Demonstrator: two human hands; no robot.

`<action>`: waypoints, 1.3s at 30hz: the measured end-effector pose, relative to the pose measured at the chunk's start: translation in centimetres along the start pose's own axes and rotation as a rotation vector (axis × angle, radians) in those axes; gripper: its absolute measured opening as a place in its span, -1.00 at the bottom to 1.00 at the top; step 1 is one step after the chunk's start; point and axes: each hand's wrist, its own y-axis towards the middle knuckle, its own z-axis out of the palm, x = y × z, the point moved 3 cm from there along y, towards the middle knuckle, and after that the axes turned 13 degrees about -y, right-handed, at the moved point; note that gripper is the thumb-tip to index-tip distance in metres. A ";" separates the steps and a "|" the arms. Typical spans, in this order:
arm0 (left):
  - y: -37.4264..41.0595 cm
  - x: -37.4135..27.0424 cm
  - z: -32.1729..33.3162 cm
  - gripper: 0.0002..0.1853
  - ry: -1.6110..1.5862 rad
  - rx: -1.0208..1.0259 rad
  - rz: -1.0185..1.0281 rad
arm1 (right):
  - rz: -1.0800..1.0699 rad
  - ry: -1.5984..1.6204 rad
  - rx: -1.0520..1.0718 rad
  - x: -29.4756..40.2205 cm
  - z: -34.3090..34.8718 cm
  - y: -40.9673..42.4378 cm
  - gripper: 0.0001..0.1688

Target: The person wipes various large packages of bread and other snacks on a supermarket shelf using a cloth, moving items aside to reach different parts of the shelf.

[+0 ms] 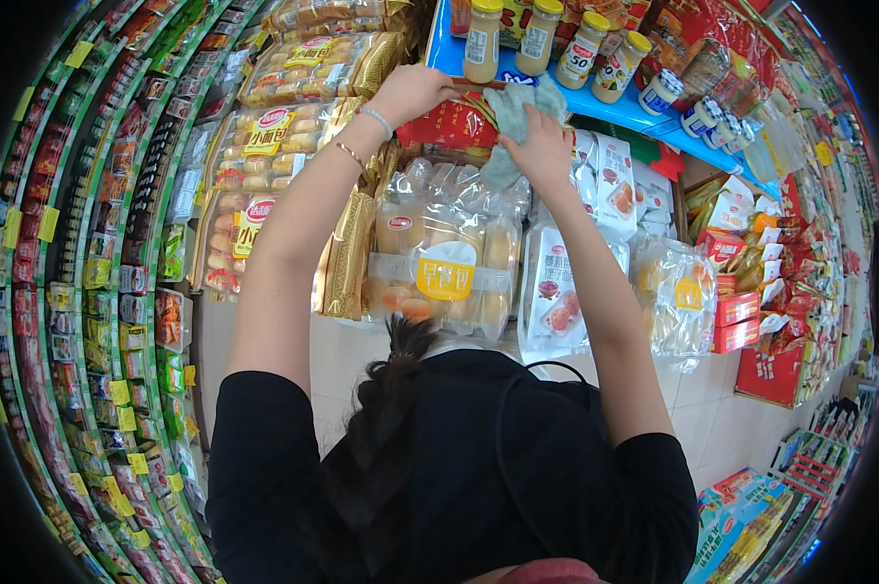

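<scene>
My right hand (pixel 542 150) is closed on a pale green cloth (pixel 509 109), which lies over the edge of a red package (pixel 450 124) and reaches up to the jars on the blue shelf. My left hand (pixel 417 91), with bracelets at the wrist, is by the shelf's left corner above the red package; its fingers are bent, and whether they grip anything is hidden. Glass jars with yellow lids (pixel 482 44) stand on the blue shelf board (pixel 571 98). Below the hands lie clear bags of bread rolls (pixel 443 241).
Bagged mini breads (pixel 264 146) are stacked at the left. White bread packages (pixel 556 292) and another clear bread bag (pixel 673 292) lie at the right. Small jars with blue labels (pixel 661 91) stand along the shelf edge. Stocked store shelving (pixel 125 292) rises at the far left.
</scene>
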 end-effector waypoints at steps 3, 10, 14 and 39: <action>1.0 1.0 0.1 -0.68 -0.003 -0.116 -0.038 | 0.182 0.116 0.120 -0.6 0.2 0.6 -0.50; 1.5 8.1 0.8 -0.60 -0.536 -0.271 -0.281 | -0.316 0.238 -0.372 8.0 -7.4 0.7 -0.50; 2.7 8.1 1.5 -0.57 -0.653 -0.226 -0.225 | -0.536 0.103 -0.201 10.3 2.1 0.9 -0.45; 0.3 3.2 -1.7 -0.63 -0.219 -0.377 -0.181 | -0.990 -0.118 0.167 7.7 6.9 -0.1 -0.67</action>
